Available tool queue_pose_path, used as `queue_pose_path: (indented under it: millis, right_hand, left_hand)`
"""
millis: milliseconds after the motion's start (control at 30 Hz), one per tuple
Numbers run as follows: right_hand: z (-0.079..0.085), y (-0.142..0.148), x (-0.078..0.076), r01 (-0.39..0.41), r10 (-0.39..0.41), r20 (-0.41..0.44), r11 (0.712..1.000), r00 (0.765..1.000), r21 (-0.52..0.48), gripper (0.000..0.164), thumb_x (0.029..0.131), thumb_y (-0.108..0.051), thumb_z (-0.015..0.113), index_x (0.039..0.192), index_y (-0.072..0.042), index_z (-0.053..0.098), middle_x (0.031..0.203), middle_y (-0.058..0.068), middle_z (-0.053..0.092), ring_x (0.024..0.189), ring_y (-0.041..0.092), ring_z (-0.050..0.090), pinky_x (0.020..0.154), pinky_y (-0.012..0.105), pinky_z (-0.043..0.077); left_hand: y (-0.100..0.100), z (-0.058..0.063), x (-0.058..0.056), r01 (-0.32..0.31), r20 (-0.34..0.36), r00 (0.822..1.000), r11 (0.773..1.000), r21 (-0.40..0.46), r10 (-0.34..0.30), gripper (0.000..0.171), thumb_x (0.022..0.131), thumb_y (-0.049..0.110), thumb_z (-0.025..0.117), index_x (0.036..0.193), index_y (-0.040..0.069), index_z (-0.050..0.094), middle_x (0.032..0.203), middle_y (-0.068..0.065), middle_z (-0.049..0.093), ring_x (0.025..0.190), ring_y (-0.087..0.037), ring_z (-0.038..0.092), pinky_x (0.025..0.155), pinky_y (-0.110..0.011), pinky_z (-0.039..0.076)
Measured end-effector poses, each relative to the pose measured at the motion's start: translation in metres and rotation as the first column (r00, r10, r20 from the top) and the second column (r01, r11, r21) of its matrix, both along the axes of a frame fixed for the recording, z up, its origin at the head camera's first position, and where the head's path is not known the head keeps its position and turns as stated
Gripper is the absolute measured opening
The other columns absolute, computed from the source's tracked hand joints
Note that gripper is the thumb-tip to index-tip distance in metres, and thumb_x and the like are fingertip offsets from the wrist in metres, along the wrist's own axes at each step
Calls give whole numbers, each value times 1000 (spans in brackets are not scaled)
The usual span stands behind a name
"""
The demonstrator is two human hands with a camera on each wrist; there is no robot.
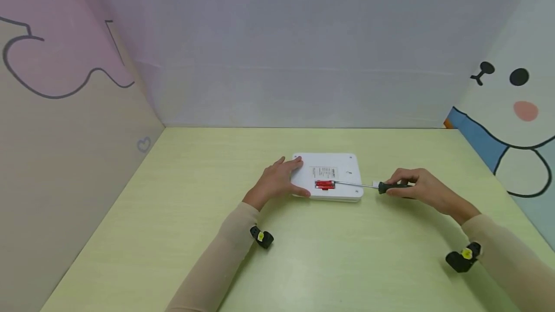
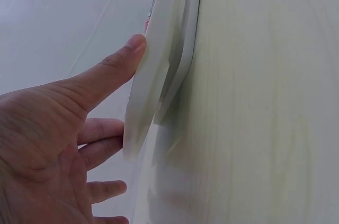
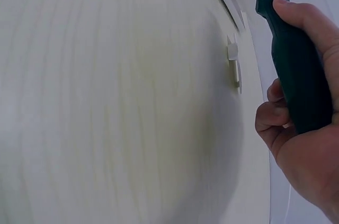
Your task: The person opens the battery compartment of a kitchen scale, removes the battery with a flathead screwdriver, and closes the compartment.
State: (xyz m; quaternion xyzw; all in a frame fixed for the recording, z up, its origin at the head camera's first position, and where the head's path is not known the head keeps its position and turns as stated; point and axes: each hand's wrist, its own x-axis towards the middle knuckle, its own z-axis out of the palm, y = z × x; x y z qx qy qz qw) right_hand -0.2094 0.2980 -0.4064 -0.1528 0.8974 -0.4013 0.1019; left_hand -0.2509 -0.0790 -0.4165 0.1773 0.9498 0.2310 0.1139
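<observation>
A white kitchen scale (image 1: 344,170) lies upside down on the table, its label and open battery compartment showing. Two red batteries (image 1: 325,184) sit in that compartment. My left hand (image 1: 279,177) holds the scale's left side, thumb on the near corner and fingers at the edge; the left wrist view shows this thumb (image 2: 114,68) laid against the casing. In my right hand (image 1: 418,187) is a screwdriver, gripped by its dark green handle (image 3: 299,70). The screwdriver's thin metal shaft (image 1: 355,184) reaches left across the scale, with its tip at the batteries' right end.
A small white cover piece (image 3: 233,54) lies on the table just right of the scale, under the screwdriver. The pale green table (image 1: 173,215) meets a white cloth backdrop (image 1: 277,52) behind, with cartoon-printed panels (image 1: 65,134) at both sides.
</observation>
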Motion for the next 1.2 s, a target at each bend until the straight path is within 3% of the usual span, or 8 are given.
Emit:
queue_pose_path:
  millis: [900, 1200]
  right_hand:
    - [-8, 3, 7, 36, -36, 14, 999, 999, -36, 24, 91, -29, 70, 109, -13, 73, 104, 4, 65, 91, 11, 55, 73, 23, 49]
    - [4, 2, 7, 1, -1, -8, 1000, 1000, 3, 21, 90, -29, 71, 106, -17, 75, 104, 3, 68, 90, 10, 56, 72, 23, 49]
  left_hand:
    - [0, 0, -1, -4, 1, 1000, 1000, -2, 4, 100, 69, 54, 84, 152, 21, 38, 159, 9, 31, 151, -31, 16, 118, -57, 20]
    - [1, 0, 0, -3, -4, 1000, 1000, -7, 2, 101, 69, 54, 84, 152, 21, 37, 159, 8, 31, 151, -31, 17, 118, -57, 20]
